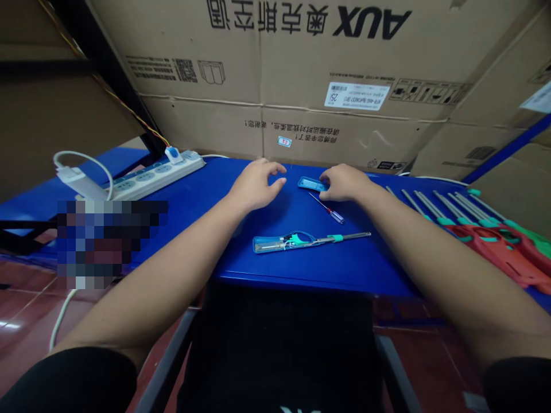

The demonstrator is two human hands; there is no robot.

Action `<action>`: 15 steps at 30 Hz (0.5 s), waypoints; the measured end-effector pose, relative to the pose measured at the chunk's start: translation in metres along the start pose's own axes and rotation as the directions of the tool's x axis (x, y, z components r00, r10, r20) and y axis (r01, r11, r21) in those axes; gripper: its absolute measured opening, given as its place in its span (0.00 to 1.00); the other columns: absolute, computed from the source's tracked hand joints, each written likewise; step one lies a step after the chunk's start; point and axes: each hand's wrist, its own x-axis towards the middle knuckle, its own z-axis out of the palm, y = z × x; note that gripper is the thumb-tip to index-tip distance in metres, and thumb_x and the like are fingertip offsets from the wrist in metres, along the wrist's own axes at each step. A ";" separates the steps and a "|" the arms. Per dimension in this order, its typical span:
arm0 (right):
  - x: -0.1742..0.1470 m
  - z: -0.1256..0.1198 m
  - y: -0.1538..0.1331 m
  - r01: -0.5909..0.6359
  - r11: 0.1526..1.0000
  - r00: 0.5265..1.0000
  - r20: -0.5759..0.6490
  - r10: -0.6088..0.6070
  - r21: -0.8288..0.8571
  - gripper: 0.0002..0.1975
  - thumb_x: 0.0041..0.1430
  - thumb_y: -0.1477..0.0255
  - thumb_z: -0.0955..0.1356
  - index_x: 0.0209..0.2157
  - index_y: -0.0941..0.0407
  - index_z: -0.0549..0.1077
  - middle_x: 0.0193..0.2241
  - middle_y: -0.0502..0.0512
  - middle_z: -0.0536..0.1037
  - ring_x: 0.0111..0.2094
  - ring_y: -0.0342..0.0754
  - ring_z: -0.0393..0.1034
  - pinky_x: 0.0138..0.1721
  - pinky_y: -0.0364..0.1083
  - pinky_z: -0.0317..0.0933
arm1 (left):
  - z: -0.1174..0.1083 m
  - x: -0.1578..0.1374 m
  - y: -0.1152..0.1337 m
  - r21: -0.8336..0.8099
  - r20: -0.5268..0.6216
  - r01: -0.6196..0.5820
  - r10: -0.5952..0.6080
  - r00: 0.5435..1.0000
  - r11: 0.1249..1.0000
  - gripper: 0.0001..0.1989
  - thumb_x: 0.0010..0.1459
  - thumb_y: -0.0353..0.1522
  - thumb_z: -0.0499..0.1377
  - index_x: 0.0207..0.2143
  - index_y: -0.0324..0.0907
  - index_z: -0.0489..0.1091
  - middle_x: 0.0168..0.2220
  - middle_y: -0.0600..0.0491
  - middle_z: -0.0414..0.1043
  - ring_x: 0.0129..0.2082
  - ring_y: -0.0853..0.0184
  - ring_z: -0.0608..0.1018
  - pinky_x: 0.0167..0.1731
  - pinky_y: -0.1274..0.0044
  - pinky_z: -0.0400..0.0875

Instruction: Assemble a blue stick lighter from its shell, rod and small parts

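Over the back of the blue table, my left hand (258,183) is held with its fingers apart and holds nothing. My right hand (345,182) has its thumb and fingers round the right end of a translucent blue casing half (310,183), probably the lighter's cover. In front of that hand lies a small screwdriver (333,214), its thin shaft pointing up and left. Nearer to me rests an opened long-necked lighter (269,245). Its blue shell, green trigger parts and wires are exposed, and its metal tube points right.
Several red and green long-necked lighters (495,241) lie at the right. At the left stand a white power strip (159,172) and a white plug with a cable (84,182). A large cardboard box (293,74) forms the back wall. The table's front edge (293,281) faces me.
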 end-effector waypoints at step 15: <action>-0.081 -0.004 -0.033 0.721 0.640 0.667 -0.515 -0.539 0.264 0.20 0.58 0.65 0.69 0.51 0.57 0.75 0.46 0.61 0.76 0.47 0.54 0.70 0.49 0.51 0.62 | -0.047 -0.065 0.045 -0.139 0.241 0.073 -0.038 0.970 0.988 0.24 0.68 0.44 0.47 0.26 0.41 0.71 0.21 0.56 0.69 0.22 0.69 0.69 0.27 0.76 0.59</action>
